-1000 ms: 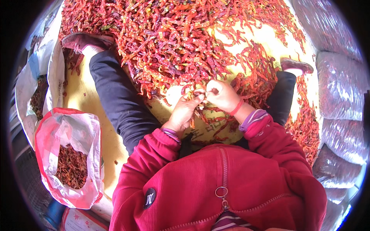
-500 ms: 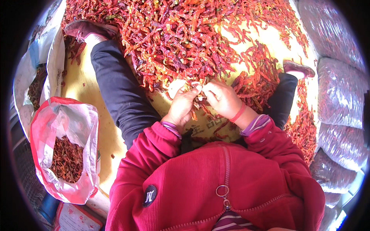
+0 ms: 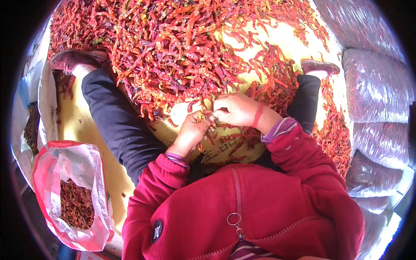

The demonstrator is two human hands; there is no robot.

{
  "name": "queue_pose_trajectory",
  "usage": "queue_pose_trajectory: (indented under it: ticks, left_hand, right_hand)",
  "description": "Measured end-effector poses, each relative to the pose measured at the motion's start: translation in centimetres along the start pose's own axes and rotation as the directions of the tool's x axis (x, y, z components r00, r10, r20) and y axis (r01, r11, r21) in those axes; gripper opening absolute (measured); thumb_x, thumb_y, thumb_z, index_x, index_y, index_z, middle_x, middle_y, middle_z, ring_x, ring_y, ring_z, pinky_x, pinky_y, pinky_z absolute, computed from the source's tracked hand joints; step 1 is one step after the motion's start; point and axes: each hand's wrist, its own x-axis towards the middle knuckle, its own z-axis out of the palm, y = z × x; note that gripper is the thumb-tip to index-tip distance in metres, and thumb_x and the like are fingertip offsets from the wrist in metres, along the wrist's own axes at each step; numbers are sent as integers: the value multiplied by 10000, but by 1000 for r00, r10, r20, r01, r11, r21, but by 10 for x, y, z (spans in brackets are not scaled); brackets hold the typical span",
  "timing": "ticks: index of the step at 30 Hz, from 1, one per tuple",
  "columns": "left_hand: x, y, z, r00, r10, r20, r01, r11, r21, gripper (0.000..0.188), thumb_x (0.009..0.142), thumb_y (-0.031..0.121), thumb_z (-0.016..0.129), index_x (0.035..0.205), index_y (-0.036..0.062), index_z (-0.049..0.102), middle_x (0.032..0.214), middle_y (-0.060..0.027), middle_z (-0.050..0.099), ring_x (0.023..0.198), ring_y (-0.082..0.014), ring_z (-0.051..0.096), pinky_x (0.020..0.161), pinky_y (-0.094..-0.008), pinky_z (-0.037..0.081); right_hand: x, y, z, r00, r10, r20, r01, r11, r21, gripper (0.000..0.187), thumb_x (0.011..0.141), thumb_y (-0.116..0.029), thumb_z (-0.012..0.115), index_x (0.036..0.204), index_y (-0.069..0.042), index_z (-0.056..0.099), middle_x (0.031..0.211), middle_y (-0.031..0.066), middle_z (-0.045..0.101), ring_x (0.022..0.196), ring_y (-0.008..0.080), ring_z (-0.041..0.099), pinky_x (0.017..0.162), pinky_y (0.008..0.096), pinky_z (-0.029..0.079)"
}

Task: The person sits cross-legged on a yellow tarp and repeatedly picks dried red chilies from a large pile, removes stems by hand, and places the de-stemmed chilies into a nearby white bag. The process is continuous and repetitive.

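Head view, and the 2 hands meet just above the middle, nearly touching at the fingertips. The left hand point(image 3: 193, 132) has its thumb and fingers closed on a dried pepper point(image 3: 201, 116), yellowish orange, poking out on top! The right hand point(image 3: 236, 110) comes in from 2 o'clock, fingers curled, thumb tucked toward them, right beside that pepper; whether its tips are pinched on anything is too small to tell. There's a red band point(image 3: 258, 115) around that wrist.

Look out from the hands now. At 11 o'clock, a great heap of red peppers point(image 3: 164, 52), wrinkled and glossy; at 2 o'clock, a smaller heap point(image 3: 273, 86), close to the right leg point(image 3: 303, 102). Both lie on a yellow sheet point(image 3: 73, 115).

Over at 10 o'clock stretches the left leg point(image 3: 117, 121) in dark trousers, a dark shoe point(image 3: 78, 60) at its end. Round at 8 o'clock, a red and white bag point(image 3: 73, 158) gapes open, darker peppers point(image 3: 77, 203) inside. At 9 o'clock, a white sack point(image 3: 45, 91) by the picture's rim. At 3 o'clock, clear plastic bags point(image 3: 377, 86) are stacked in a row. And filling 6 o'clock, the person's red jacket point(image 3: 268, 203), its zip ring point(image 3: 234, 219) hanging in front.
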Motion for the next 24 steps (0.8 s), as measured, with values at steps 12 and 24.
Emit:
queue_pose_trajectory:
  ticks: [12,24]
  left_hand:
    - [-17,6,0,814,367,451,-563,691,453,47,744,-17,454,777,5,478,644,-53,491,584,-132,495,520,-249,407]
    - [-10,-2,0,958,53,281,-159,915,370,72,801,87,469,796,33,517,630,24,470,564,-62,447,506,-218,389]
  right_hand:
    - [-34,15,30,915,135,381,-400,436,806,95,727,-133,448,651,-82,473,567,-45,398,506,59,389,469,213,319]
    - [-25,22,11,974,-75,214,-16,919,395,117,700,-126,493,635,-32,466,570,98,455,541,225,469,519,325,366]
